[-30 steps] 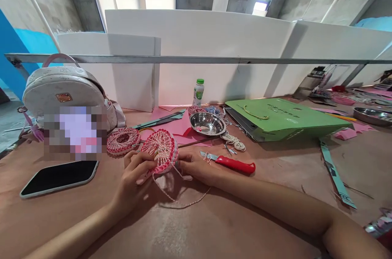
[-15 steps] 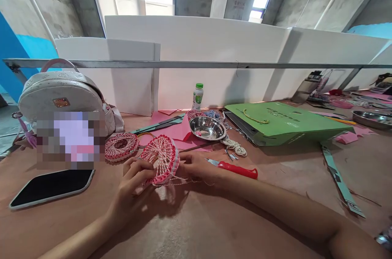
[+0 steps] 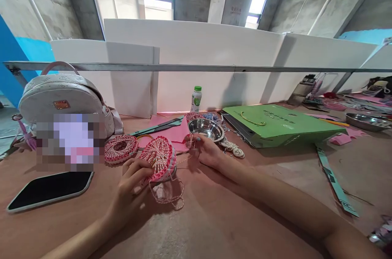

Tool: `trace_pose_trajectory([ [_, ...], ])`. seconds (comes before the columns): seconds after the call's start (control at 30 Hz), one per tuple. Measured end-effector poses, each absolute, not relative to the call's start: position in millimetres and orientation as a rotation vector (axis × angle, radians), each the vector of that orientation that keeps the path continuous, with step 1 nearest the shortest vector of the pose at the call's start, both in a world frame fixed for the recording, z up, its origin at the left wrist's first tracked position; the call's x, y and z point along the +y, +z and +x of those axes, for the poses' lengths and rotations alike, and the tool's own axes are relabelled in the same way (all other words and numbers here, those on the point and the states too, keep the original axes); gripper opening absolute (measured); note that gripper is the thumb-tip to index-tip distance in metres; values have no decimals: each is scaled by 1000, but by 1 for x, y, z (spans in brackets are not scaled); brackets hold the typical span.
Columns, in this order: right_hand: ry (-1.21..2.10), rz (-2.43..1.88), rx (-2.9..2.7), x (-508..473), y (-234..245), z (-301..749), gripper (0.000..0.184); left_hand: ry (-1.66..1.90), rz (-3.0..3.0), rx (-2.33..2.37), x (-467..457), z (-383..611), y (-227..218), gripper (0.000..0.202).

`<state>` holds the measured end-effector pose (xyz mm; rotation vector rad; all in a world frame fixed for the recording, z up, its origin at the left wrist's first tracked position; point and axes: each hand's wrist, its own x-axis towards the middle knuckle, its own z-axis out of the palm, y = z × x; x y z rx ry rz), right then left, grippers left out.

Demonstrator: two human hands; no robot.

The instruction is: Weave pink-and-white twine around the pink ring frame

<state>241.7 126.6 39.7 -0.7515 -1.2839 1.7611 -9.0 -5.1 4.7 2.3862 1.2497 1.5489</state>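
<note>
My left hand (image 3: 134, 179) is closed round the rim of a round piece of pink and white threadwork (image 3: 159, 159), holding it tilted up above the table. Thin pink-and-white thread (image 3: 167, 201) hangs in loose loops below it. A strand stretches from its right side to my right hand (image 3: 205, 151), whose fingertips are pinched on the thread just in front of a steel bowl (image 3: 211, 127). Left of the held piece lies a similar pink and white ring (image 3: 121, 149), flat on the table.
A phone (image 3: 50, 191) and a pale backpack (image 3: 63, 100) are at the left. Behind the bowl stands a green-capped bottle (image 3: 196, 99). A bundle of white cord (image 3: 233, 148) and a green paper bag (image 3: 284, 124) lie to the right, with a green strip (image 3: 337, 181) nearer me.
My right hand has moved up and away from the held piece toward the bowl, drawing thread. Loops now hang below the piece. The red-handled pliers no longer show.
</note>
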Motion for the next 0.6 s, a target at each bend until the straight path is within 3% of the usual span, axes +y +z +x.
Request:
trace_pose_trajectory([
  [0.3, 2171, -671, -1577, 70, 50, 234, 16, 1552, 2375, 1286, -2, -7, 3, 12],
  [0.6, 2015, -745, -1155, 110, 39, 239, 24, 1515, 2320, 1317, -3, -7, 0, 12],
])
